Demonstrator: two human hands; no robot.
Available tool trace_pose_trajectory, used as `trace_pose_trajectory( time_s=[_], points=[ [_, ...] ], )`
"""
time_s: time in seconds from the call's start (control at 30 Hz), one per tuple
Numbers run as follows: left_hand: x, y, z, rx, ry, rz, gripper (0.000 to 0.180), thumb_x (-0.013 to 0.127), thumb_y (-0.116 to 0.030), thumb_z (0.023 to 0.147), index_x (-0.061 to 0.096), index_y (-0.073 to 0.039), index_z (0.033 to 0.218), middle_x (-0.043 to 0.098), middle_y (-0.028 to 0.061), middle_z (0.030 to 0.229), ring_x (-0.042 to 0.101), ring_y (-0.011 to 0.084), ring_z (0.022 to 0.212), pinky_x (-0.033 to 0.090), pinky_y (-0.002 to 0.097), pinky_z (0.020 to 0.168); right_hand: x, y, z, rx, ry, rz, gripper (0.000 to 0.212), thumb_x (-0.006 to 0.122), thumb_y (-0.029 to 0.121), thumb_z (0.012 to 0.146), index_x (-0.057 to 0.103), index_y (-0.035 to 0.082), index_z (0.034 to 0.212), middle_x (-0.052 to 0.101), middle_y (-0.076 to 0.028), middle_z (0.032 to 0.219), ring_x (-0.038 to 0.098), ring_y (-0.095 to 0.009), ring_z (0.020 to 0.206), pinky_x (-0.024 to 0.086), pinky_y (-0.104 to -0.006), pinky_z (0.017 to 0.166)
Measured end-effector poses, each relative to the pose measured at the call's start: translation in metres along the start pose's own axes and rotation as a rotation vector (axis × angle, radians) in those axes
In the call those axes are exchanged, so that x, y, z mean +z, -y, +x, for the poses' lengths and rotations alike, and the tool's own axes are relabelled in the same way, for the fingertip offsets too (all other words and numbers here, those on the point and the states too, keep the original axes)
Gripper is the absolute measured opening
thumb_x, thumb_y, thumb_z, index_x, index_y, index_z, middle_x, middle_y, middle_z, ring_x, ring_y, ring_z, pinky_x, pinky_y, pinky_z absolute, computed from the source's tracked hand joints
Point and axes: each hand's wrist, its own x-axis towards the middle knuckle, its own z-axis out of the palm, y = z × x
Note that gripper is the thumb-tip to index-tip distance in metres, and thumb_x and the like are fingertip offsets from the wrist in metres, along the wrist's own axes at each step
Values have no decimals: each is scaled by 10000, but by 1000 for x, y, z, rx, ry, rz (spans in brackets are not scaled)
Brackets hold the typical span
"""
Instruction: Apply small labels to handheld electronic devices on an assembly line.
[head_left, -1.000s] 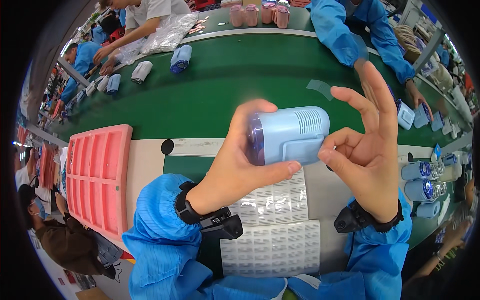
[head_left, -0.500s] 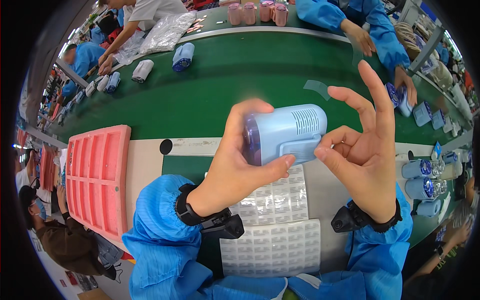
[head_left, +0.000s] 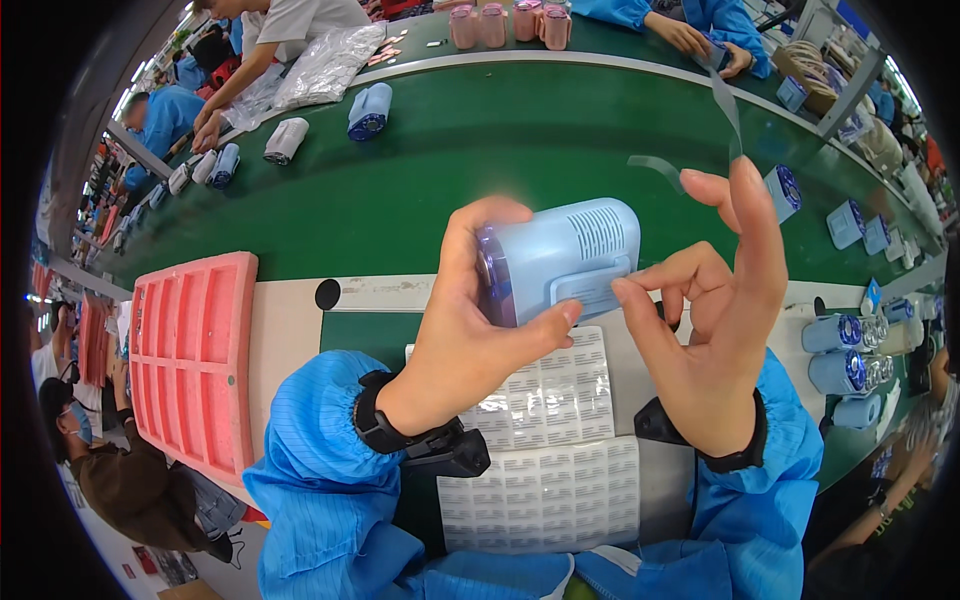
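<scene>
My left hand (head_left: pixel 470 310) is wrapped around a light blue rounded device (head_left: pixel 565 250) with a slotted vent and a raised oblong panel. The device lies tilted on its side in the air, its translucent purple-blue end facing left. Thumb and a finger of my right hand (head_left: pixel 715 330) are pinched at the panel's right end; whatever may be between them is too small to make out. Two clear tape strips cling to my other raised right fingertips: a short strip (head_left: pixel 657 168) and a longer strip (head_left: pixel 727 105). Below lie sheets of small printed labels (head_left: pixel 540 495).
A pink foam tray (head_left: pixel 195 360) with compartments stands at left. Beyond the pale bench edge runs a green belt (head_left: pixel 480 130) carrying blue and white devices. More blue devices (head_left: pixel 835 370) stand at right. Across the belt, a co-worker's hands (head_left: pixel 700 45) hold a device near pink devices (head_left: pixel 510 25).
The blue device has shifted slightly left in my left hand. My right hand has turned and moved a little left and down, still at the panel. The co-worker's hands have drawn back from the belt.
</scene>
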Motion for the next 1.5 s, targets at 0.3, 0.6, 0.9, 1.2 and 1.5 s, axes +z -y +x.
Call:
trace_pose_trajectory(
  time_s=[0.3, 0.6, 0.9, 1.2, 1.5],
  points=[
    [-2, 1, 0, -45, 38, -115, 577, 550, -37, 804, 212, -161, 1254, 430, 120, 1183, 542, 250, 974, 543, 389, 668, 9, -17, 8, 275, -80, 318, 1011, 686, -53, 639, 54, 170, 1397, 225, -185, 1349, 504, -241, 1018, 478, -272, 727],
    [-117, 27, 133, 75, -216, 892, 922, 692, -433, 691, 158, -33, 1328, 309, 271, 1285, 382, 373, 1153, 410, 429, 891, -14, -88, 11, 701, -183, 227, 1010, 719, 28, 641, 75, 202, 1399, 134, -212, 1391, 499, -285, 1031, 475, -332, 798],
    [-291, 82, 247, 158, -530, 1416, 871, 718, -458, 616, 313, -40, 1264, 423, 210, 1194, 469, 372, 1031, 406, 438, 849, -15, -187, -15, 724, -438, -24, 916, 692, 110, 723, 73, 165, 1397, 144, -217, 1385, 455, -324, 1096, 441, -365, 832],
    [-142, 8, 141, 43, -247, -366, 437, 473, -355, 885, 429, -29, 1172, 529, 98, 1043, 547, 242, 947, 496, 405, 781, -23, -109, 20, 490, -464, 134, 613, 610, 128, 804, 299, 77, 1329, 510, -127, 1127, 474, -171, 1050, 353, -282, 904],
    [-12, -31, 6, -40, 62, -249, 454, 424, -333, 903, 278, -93, 1261, 436, 123, 1198, 532, 268, 1020, 518, 421, 731, -9, 24, 11, 434, -216, 632, 637, 548, -74, 746, 279, 5, 1318, 569, -46, 754, 530, -80, 690, 439, -205, 664]
  ],
)
